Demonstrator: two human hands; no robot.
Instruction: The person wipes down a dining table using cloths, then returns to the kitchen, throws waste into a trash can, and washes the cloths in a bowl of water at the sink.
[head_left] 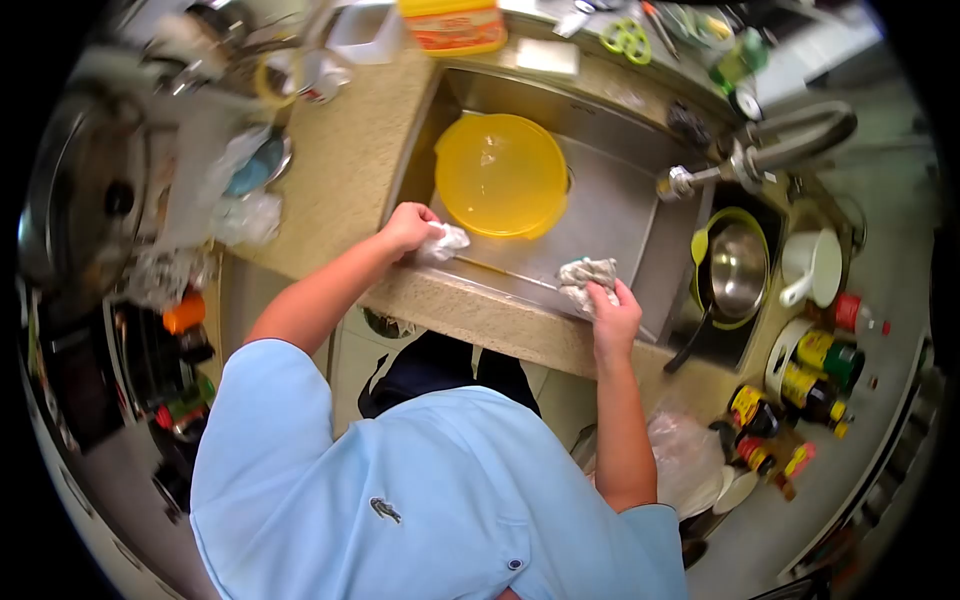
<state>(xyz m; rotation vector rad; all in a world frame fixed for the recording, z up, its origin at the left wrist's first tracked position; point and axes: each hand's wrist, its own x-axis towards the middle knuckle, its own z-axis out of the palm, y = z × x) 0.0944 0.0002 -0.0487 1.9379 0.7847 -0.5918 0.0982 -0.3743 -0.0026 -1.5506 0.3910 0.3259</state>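
Note:
My left hand [410, 228] is closed on a white crumpled cloth [446, 242] at the near left edge of the steel sink [620, 215]. Toward the right, my right hand [616, 308] grips a greyish, patterned cloth [587, 280] over the sink's front edge. Between the two cloths runs a thin stick [500, 270], brownish and pale; its ends are hidden at the cloths. A round, translucent yellow lid or basin [502, 175] lies in the sink, just beyond my left hand.
The faucet [735, 170] reaches over the sink's right side. A steel bowl [738, 270] and black-handled pan are in the smaller right basin. A white pot [812, 268] and several bottles stand farther right. Along the back are a yellow tub [455, 28] and green scissors [626, 40].

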